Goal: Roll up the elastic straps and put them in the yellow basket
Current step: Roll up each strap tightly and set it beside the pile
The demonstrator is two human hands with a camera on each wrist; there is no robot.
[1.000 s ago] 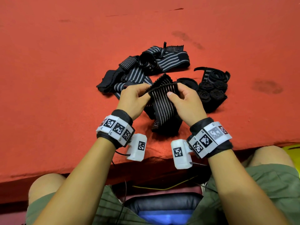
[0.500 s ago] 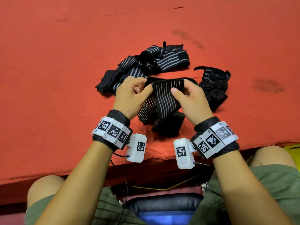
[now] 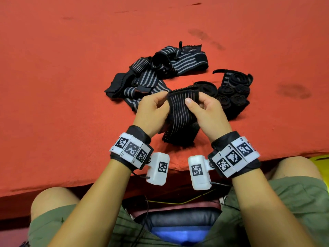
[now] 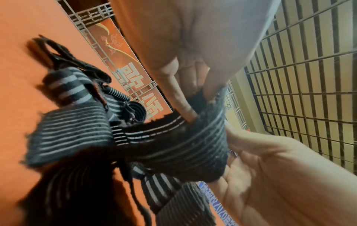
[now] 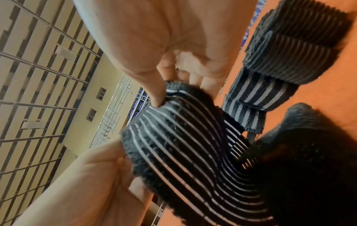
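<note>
I hold a black elastic strap with thin grey stripes [image 3: 179, 111] up off the red table [image 3: 62, 86]. My left hand [image 3: 154, 106] pinches its top left corner and my right hand [image 3: 201, 107] pinches the top right corner, thumb on the front. The strap's lower end hangs folded onto the table. In the left wrist view the strap [image 4: 173, 142] curves between both hands; in the right wrist view the strap's [image 5: 183, 137] edge is pinched under my thumb. A corner of the yellow basket [image 3: 320, 161] shows at the far right edge.
A loose pile of striped straps [image 3: 160, 72] lies beyond my hands. Several rolled black straps [image 3: 233, 93] sit to the right of them. The table's front edge runs just under my wrists, above my knees.
Both hands have drawn closer together at the strap's top edge and lifted it slightly; the strap end now stands flatter and narrower between them.
</note>
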